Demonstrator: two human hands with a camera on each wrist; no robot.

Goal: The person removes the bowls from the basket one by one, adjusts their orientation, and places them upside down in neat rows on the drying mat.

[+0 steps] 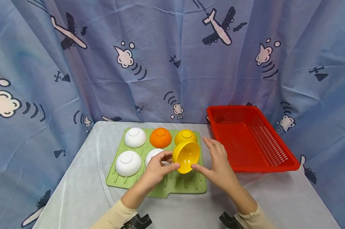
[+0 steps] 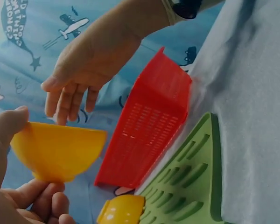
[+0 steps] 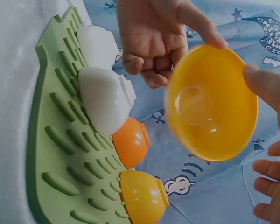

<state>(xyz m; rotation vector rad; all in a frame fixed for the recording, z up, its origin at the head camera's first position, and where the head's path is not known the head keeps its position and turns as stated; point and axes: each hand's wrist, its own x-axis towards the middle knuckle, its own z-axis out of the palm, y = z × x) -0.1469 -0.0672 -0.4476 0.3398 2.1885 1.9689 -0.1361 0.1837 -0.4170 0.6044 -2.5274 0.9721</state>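
Note:
A yellow bowl [image 1: 186, 156] is held up over the front right of a green drying mat [image 1: 158, 190], its hollow turned toward the head camera. My left hand [image 1: 157, 168] grips it from the left, the thumb at the rim and the fingers under the foot, as the left wrist view shows. On the other side my right hand [image 1: 221, 165] has its fingers spread, with the thumb tip right at the rim. Behind the held bowl, a second yellow bowl [image 1: 185, 136] sits upside down on the mat.
Also upside down on the mat are an orange bowl [image 1: 161, 138] and several white bowls [image 1: 128, 163], one partly hidden by my left hand. To the right stands a red perforated basket [image 1: 235, 140]. A patterned blue curtain [image 1: 149, 63] hangs behind the table.

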